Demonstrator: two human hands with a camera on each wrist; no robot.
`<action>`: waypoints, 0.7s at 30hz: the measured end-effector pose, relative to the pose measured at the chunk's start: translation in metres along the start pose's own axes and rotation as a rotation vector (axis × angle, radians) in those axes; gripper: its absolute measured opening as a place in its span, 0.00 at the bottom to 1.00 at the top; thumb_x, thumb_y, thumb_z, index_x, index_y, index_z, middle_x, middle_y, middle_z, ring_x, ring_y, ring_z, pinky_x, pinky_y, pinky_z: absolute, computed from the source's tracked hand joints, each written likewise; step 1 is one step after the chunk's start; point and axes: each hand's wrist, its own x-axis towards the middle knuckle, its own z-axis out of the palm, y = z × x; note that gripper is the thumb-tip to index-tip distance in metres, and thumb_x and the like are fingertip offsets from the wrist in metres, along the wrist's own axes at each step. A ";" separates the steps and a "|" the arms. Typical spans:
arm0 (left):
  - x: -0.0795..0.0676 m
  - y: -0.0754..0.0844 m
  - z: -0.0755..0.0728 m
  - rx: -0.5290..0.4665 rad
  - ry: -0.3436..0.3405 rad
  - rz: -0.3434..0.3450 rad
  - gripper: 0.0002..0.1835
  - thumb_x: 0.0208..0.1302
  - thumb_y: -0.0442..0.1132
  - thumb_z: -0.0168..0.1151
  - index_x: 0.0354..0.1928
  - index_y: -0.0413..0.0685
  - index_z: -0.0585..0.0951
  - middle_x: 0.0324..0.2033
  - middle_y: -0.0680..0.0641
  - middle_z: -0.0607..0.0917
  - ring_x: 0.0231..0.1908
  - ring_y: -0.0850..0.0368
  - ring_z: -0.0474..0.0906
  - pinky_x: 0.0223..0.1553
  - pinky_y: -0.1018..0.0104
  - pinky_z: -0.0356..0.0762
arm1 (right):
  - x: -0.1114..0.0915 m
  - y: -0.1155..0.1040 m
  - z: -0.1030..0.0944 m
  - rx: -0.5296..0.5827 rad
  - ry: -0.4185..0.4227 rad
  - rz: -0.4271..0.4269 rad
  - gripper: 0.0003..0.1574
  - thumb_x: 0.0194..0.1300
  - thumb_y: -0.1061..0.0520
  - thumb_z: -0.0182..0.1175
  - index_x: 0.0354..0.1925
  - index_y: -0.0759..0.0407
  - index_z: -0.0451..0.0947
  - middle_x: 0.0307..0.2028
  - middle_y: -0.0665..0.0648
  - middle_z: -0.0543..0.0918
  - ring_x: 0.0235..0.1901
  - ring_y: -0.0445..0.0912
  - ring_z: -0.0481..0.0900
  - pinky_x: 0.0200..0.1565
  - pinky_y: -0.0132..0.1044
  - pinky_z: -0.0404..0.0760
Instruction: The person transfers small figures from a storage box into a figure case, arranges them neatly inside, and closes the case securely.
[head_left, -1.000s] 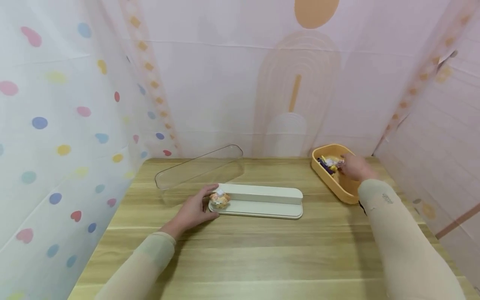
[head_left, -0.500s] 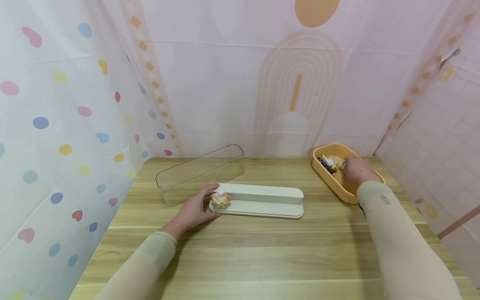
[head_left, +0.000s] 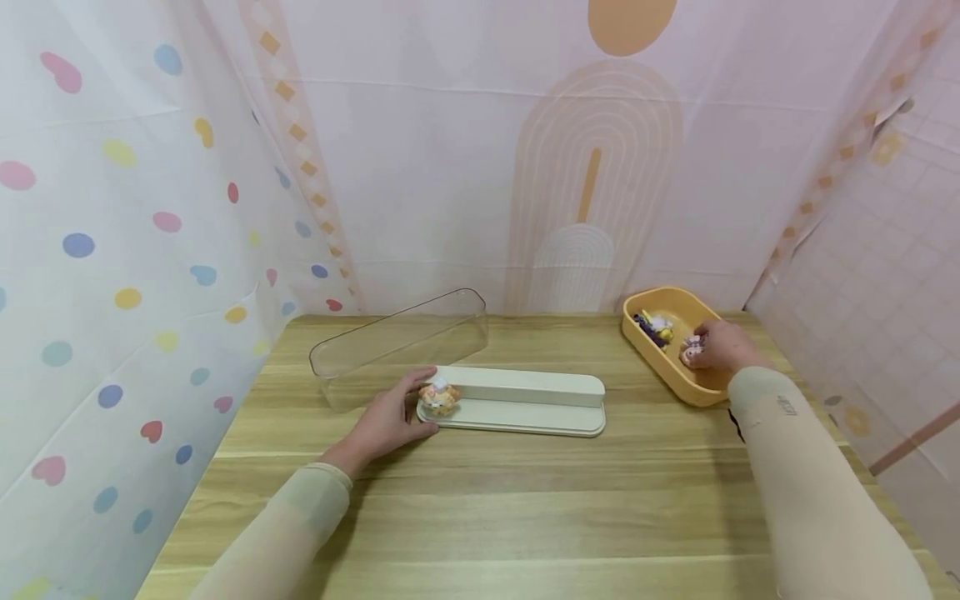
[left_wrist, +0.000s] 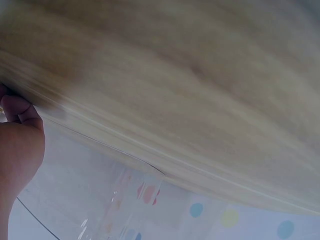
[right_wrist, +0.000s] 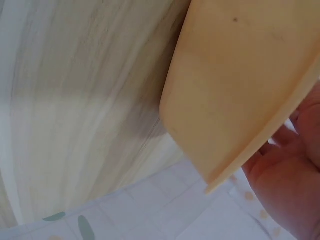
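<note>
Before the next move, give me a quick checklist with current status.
1. Base steadied: ok; the left hand grips the left end of the cream stepped base.
2. Orange-and-white figurine on the lower step: ok, at the left end.
3. Transparent cover off the base: ok, on the table behind and to the left.
4. Pink-and-white figurine in hand: ok, pinched by the right hand. How firmly: cannot tell.
5. That figurine out of the yellow-orange tray: not ok, within the rim in the head view.
6. Figurine lifted off the tray floor: cannot tell; the wall blocks the right wrist view.
</note>
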 end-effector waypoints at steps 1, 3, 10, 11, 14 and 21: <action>0.000 0.000 0.000 -0.002 -0.002 -0.004 0.51 0.59 0.42 0.83 0.81 0.60 0.64 0.72 0.39 0.80 0.44 0.50 0.80 0.51 0.54 0.76 | -0.001 0.001 -0.001 0.033 -0.009 -0.004 0.37 0.64 0.55 0.75 0.59 0.79 0.73 0.52 0.78 0.82 0.53 0.70 0.80 0.61 0.64 0.76; 0.000 -0.001 0.001 0.004 -0.001 -0.004 0.51 0.59 0.43 0.83 0.81 0.60 0.64 0.72 0.39 0.80 0.41 0.51 0.78 0.49 0.55 0.76 | -0.004 0.002 -0.001 0.106 -0.023 -0.002 0.37 0.64 0.55 0.76 0.59 0.78 0.72 0.52 0.78 0.83 0.53 0.68 0.80 0.60 0.63 0.76; 0.000 -0.001 0.000 -0.005 -0.005 -0.003 0.51 0.59 0.42 0.83 0.81 0.60 0.64 0.72 0.39 0.80 0.31 0.57 0.73 0.42 0.61 0.73 | -0.012 0.003 0.000 0.183 -0.056 0.011 0.46 0.69 0.52 0.73 0.67 0.81 0.63 0.58 0.83 0.79 0.58 0.71 0.78 0.64 0.65 0.74; 0.000 -0.001 0.000 -0.006 -0.004 -0.001 0.51 0.59 0.42 0.83 0.81 0.60 0.64 0.71 0.39 0.80 0.30 0.58 0.72 0.41 0.62 0.73 | -0.013 0.003 0.000 0.184 -0.052 0.011 0.46 0.69 0.51 0.73 0.66 0.82 0.64 0.58 0.83 0.78 0.58 0.71 0.78 0.64 0.65 0.74; 0.000 -0.001 0.000 -0.009 -0.007 0.000 0.51 0.59 0.42 0.83 0.81 0.60 0.64 0.71 0.39 0.80 0.29 0.58 0.72 0.39 0.63 0.73 | -0.013 0.003 0.004 0.170 -0.015 0.006 0.43 0.70 0.49 0.71 0.63 0.82 0.67 0.54 0.81 0.81 0.54 0.68 0.80 0.60 0.61 0.77; 0.000 0.000 0.000 -0.002 -0.013 -0.005 0.51 0.59 0.42 0.83 0.81 0.60 0.64 0.72 0.39 0.79 0.34 0.57 0.74 0.44 0.61 0.74 | -0.006 -0.003 0.016 0.177 0.067 0.057 0.29 0.62 0.51 0.69 0.46 0.75 0.73 0.31 0.62 0.78 0.34 0.53 0.76 0.37 0.38 0.74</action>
